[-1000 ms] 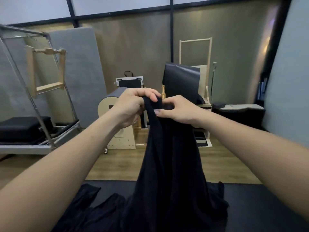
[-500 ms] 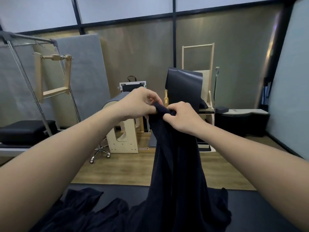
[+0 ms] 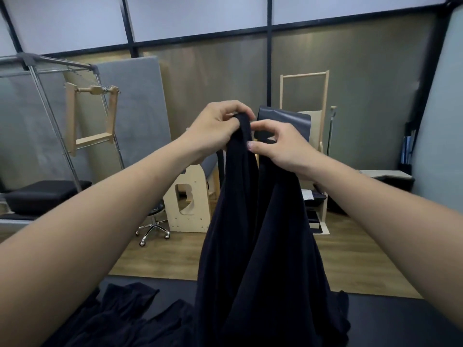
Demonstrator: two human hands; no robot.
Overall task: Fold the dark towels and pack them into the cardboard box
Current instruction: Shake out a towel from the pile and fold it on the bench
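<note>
At the lower left of the frame loose dark cloth lies crumpled on the black surface, and at centre the left hand clamps the gathered top edge of the dark towel — hanging free, its hem reaching that surface — while just right the right hand pinches the same edge, bare wooden floor beyond.

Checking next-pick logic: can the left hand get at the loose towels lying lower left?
Probably not yet: the left hand grips the raised towel, beside the right hand. The path down to the loose towels looks clear once it lets go.
</note>
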